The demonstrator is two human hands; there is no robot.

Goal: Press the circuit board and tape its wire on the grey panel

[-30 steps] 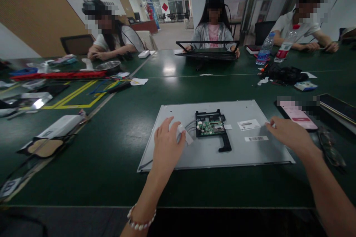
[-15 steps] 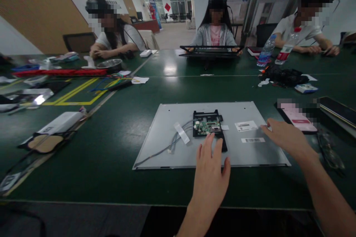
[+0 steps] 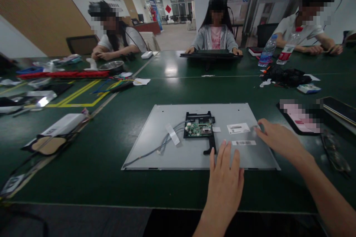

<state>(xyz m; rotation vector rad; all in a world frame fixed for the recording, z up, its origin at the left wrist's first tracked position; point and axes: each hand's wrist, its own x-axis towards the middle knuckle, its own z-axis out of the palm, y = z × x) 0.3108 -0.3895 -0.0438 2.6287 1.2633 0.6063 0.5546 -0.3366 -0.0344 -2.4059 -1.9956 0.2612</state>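
A flat grey display panel (image 3: 191,159) lies back side up on the green table. On it sits a black bracket (image 3: 212,144) with a green circuit board (image 3: 198,127), and a grey cable (image 3: 150,156) runs off toward the near left corner. My left hand (image 3: 225,177) is open, its fingers spread over the panel's near edge, right of the bracket's foot. Whether those fingertips press on the metal I cannot tell. At the right edge my right hand (image 3: 282,139) has its thumb over the panel and its bent fingers along the side, gripping that edge.
A phone (image 3: 299,118) and glasses (image 3: 335,152) lie to the right. Bottles (image 3: 268,50) and a black bundle (image 3: 286,77) stand farther back. A white box (image 3: 62,124) lies at left. Three people sit across the table; the middle one holds a dark flat panel (image 3: 211,55).
The display panel has slid left, and my right hand has moved left with it. My left hand has shifted right and slightly nearer. Across the table, the dark panel has tipped flatter.
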